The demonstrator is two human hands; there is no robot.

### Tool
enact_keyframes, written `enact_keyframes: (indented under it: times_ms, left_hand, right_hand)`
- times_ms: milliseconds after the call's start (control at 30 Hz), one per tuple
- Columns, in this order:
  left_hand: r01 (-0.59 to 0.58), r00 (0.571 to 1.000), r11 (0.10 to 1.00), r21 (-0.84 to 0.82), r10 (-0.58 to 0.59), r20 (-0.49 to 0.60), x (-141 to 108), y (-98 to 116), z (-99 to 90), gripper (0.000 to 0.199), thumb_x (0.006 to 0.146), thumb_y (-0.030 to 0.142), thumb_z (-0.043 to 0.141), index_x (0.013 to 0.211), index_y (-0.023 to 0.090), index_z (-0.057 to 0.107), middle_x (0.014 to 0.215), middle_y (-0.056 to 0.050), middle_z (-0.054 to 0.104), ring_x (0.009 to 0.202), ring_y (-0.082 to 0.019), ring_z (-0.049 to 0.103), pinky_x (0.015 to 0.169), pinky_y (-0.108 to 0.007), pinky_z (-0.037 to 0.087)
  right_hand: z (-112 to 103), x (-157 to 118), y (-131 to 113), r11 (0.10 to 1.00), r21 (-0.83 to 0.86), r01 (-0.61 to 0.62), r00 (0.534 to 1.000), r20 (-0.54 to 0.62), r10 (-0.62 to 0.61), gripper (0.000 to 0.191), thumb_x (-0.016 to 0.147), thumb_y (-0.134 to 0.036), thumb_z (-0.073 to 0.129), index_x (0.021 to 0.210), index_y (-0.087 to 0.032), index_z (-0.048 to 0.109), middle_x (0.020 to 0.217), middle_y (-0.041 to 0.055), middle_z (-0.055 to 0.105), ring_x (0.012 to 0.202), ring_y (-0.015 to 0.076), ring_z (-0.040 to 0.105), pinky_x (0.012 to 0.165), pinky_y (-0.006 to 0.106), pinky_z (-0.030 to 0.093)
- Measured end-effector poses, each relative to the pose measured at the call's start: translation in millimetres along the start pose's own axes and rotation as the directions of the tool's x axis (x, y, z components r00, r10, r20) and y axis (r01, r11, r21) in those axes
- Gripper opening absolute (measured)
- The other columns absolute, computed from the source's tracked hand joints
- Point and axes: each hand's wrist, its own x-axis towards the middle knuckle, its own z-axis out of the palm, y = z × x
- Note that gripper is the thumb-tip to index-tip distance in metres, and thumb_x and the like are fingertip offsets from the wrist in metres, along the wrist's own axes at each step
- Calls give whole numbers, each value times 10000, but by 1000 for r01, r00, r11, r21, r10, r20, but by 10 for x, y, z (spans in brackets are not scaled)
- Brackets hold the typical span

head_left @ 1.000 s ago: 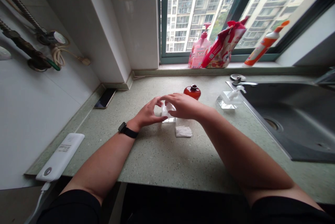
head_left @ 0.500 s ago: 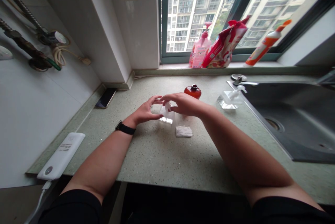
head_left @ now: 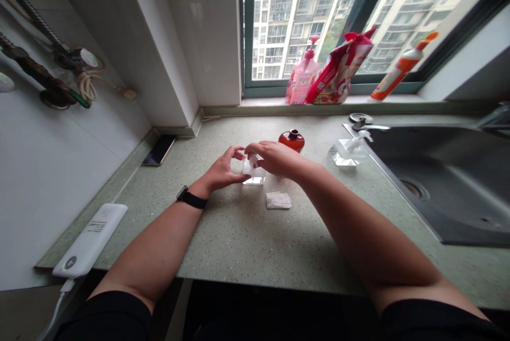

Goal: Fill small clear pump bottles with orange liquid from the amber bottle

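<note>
A small clear square bottle (head_left: 254, 177) stands on the counter between my two hands. My left hand (head_left: 223, 171), with a black watch at the wrist, curves around its left side, thumb at the near face and fingers behind. From above and the right, my right hand (head_left: 274, 159) closes its fingertips around the bottle's whitish top, which they partly hide. Just behind my right hand sits an amber-red round bottle (head_left: 291, 142) with an uncapped neck. In front of the clear bottle lies a folded white tissue (head_left: 278, 201).
A clear pump bottle (head_left: 346, 153) stands right, beside the steel sink (head_left: 434, 171). A phone (head_left: 159, 150) and a white power bank (head_left: 91, 239) with a cable lie left. On the sill are a pink pump bottle (head_left: 303, 78), a red bag (head_left: 338, 73) and an orange-white bottle (head_left: 398, 73).
The clear bottle has turned slightly and now sits squarer to me. My right fingers have shifted a little left over its top, while my left hand keeps about the same place.
</note>
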Motion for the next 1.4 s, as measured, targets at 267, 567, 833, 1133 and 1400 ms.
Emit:
enact_keyframes:
  times_ms: [267,567,833,1133,1400]
  left_hand:
    - [-15,1000,999,33,16,-20,6,-12,4,854,752,528,942,1439,256,514,1294,-115,706,1267,-325,674,1134,-556,510]
    - [67,994,994,86,-60,-88,20,-16,-46,786,783,523,871,1421,236,515,1334,-124,695,1302,-325,665,1192,-569,482]
    - [124,983,989,81,-111,-147,58,-68,-76,832,766,569,846,1427,214,488,1364,-154,686,1327,-337,658,1219,-595,454]
    - [167,970,986,25,-160,-183,64,-97,-74,854,754,546,851,1444,235,454,1417,-158,671,1388,-346,623,1250,-604,407]
    - [219,957,976,12,-212,-198,41,-141,-218,900,710,533,898,1441,236,466,1415,-161,687,1419,-358,615,1280,-637,359]
  right_hand:
    - [-31,-43,-10,999,48,26,1000,12,-27,607,891,-24,687,1446,-263,628,1284,89,773,1172,244,718,951,337,548]
    - [-903,-577,4,994,-9,-106,983,-150,103,230,990,-223,665,1200,-234,757,1111,54,800,993,205,721,887,326,539]
    - [-1121,-1086,618,825,-90,-558,829,-115,548,304,916,-488,777,1072,-228,792,982,79,797,833,226,715,737,342,553]
    - [-83,-1186,875,689,-270,-673,697,81,713,361,927,-369,777,1179,-113,752,1209,224,762,1091,344,748,876,372,547]
    - [131,-1157,1103,829,5,-560,826,-70,559,245,990,-266,670,1219,-200,731,1227,140,765,1112,271,709,960,361,518]
